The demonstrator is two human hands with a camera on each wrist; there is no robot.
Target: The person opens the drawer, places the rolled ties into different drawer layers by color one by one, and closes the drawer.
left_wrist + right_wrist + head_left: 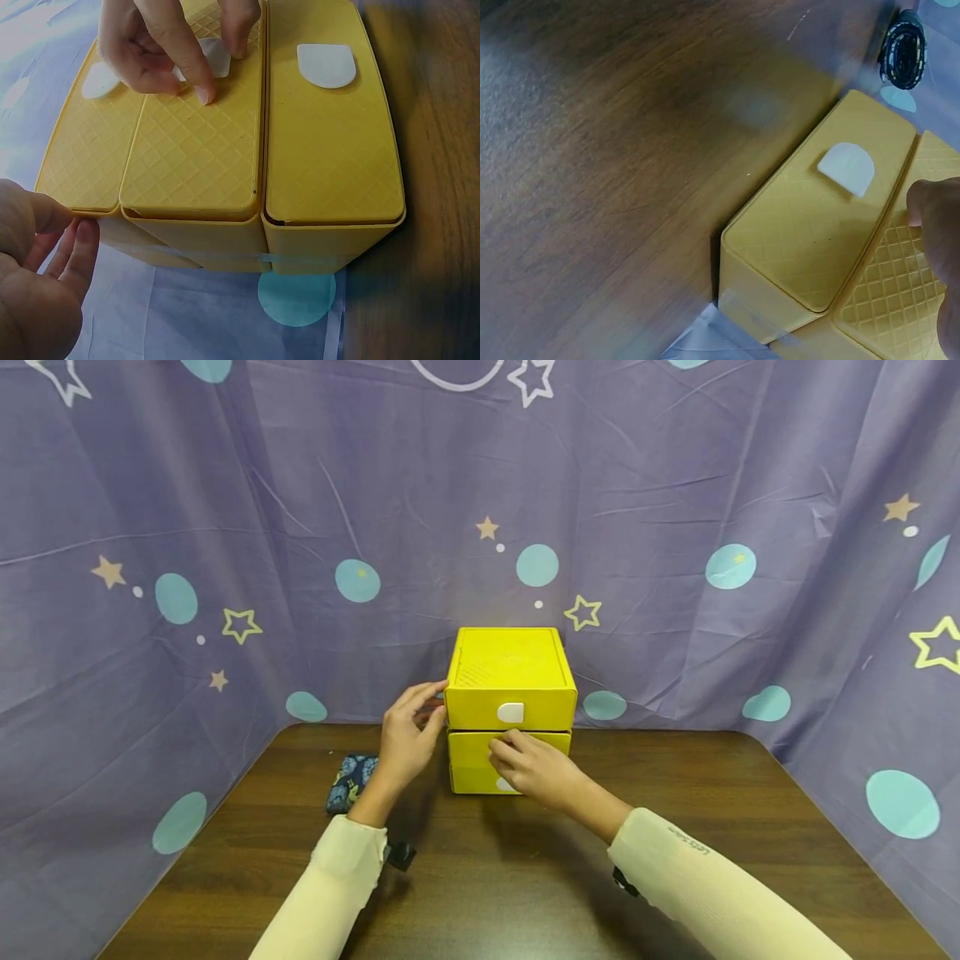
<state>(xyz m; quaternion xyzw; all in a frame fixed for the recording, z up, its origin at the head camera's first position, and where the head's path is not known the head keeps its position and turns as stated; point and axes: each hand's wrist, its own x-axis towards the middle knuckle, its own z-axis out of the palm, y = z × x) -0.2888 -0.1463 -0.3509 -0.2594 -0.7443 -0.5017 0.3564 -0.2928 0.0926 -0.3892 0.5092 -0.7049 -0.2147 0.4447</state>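
Drawer cabinet point(517, 652), yellow and of 3 stacked drawers, is standing upright near the middle of the back edge of the wood-grain desk point(675, 827), close to the purple backdrop point(637, 485). In the left wrist view the stack is appearing sideways, with the top drawer point(94, 157) lying at left, the middle drawer point(199, 150) at centre and the bottom drawer point(334, 150) at right.

The right hand point(536, 768) is reaching across the front, its fingers curling around the white handle point(216, 58) of the middle drawer; the pressure of that grip is not showing. The left hand point(407, 739), well clear of the right, is resting its fingertips against the cabinet's upper left side, the fingers fairly straight and apparently bracing. None of the 3 fronts is visibly standing far out.

A dark-blue patterned pouch point(347, 789) is lying to the left of the cabinet, between it and the desk's left edge, toward the back left corner; neither hand is touching it.

The step in hand is seemingly the taking hold of the middle drawer. The next move is probably calling for a level, straight pull on the handle, with the left hand countering any sliding of the cabinet.
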